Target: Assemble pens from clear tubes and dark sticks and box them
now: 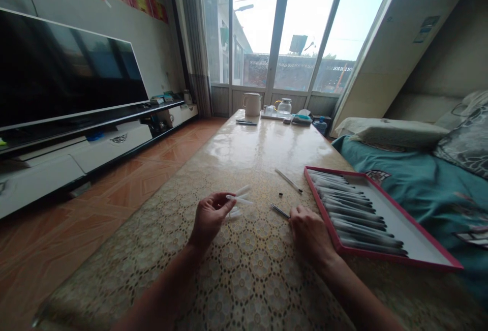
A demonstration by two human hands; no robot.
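My left hand (209,216) is closed, with thumb and fingers pinching a few whitish translucent pen barrels (244,199) that fan out to the right. More short white tubes (233,213) show just under its fingers. On the right, my right hand (310,232) rests low over the tablecloth, its fingers curled on thin dark pen refills (280,211) whose tips point left. Beyond them lies a small black cap (281,194). A clear pen (288,180) with a dark end lies slanted farther up the table.
A shallow pink-edged box (430,247) beside my right hand holds a row of many clear pens (354,204). At the table's far end stand a beige jug (252,104), a glass pot (284,107) and a tissue pack (302,116). A teal-covered seat (412,173) borders the right.
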